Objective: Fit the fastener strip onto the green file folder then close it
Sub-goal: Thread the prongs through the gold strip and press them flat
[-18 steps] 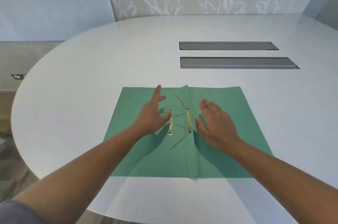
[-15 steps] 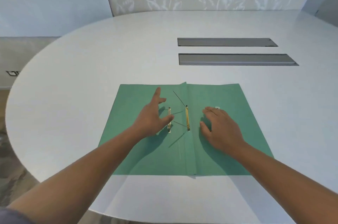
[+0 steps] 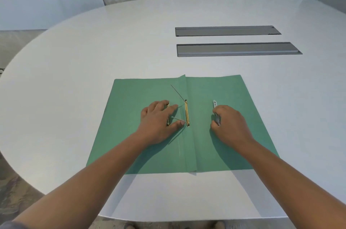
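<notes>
The green file folder (image 3: 198,122) lies open and flat on the white table (image 3: 93,56) under both hands, its fold running between them. The left hand (image 3: 158,121) rests spread and flat over a gold strip (image 3: 168,114), gripping nothing, with a second gold strip (image 3: 186,112) just beyond its fingertips beside the fold. The right hand (image 3: 229,123) is curled, fingertips pinching a pale fastener strip (image 3: 215,110) against the folder's right leaf.

Left hand (image 3: 159,120) lies flat, fingers (image 3: 173,107) spread; right hand (image 3: 231,123) curls, fingers pinched.
</notes>
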Demonstrator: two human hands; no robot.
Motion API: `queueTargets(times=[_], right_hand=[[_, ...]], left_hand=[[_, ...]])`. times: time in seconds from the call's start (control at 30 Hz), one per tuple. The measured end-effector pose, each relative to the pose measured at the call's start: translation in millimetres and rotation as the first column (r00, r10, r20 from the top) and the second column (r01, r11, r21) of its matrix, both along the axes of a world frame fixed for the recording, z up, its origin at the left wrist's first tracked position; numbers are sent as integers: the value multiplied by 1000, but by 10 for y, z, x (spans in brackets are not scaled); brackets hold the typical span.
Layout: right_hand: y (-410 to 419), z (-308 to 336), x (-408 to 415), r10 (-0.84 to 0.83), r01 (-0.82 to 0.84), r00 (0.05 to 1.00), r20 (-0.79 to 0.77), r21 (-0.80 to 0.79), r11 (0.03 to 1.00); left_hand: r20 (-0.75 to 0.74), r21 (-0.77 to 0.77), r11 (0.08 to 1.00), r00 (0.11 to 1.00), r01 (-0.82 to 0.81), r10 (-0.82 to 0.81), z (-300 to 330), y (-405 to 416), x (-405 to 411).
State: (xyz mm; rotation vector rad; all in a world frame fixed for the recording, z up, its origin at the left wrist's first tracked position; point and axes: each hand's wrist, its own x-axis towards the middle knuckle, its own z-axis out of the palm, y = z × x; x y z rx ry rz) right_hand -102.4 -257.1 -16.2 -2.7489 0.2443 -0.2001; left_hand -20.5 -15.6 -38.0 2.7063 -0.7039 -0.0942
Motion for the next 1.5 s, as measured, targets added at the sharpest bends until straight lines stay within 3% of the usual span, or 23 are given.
queueTargets(times=[0.13, 0.23, 0.47, 0.7, 0.9, 1.07, 1.37, 1.5], right_hand=[[-13, -6, 13, -56, 54, 998, 29, 63, 997], [-10, -9, 16, -111, 104, 993, 25, 195, 975], [-2, -4, 51, -160, 152, 987, -22, 465, 872], [75, -20, 100, -176, 177, 982, -71, 677, 715], [114, 10, 130, -155, 157, 985, -70, 724, 672], [95, 6, 151, -156, 167, 984, -85, 750, 640], [172, 163, 228, -116, 130, 989, -91, 906, 402], [231, 282, 295, -94, 51, 995, -18, 929, 368]], left_hand=[[59, 96, 994, 996, 58, -64, -18, 8, -35], [79, 124, 985, 989, 116, -126, -7, 0, -41], [40, 117, 968, 973, 222, -228, 10, -29, -35], [57, 74, 975, 975, 211, -216, 3, -67, 39], [108, -74, 988, 986, 136, -127, -77, -203, 43], [113, -90, 988, 987, 122, -111, -114, -198, 59], [91, -57, 989, 988, 133, -128, -143, -198, 77], [82, -70, 989, 989, 128, -123, -156, -204, 100]])
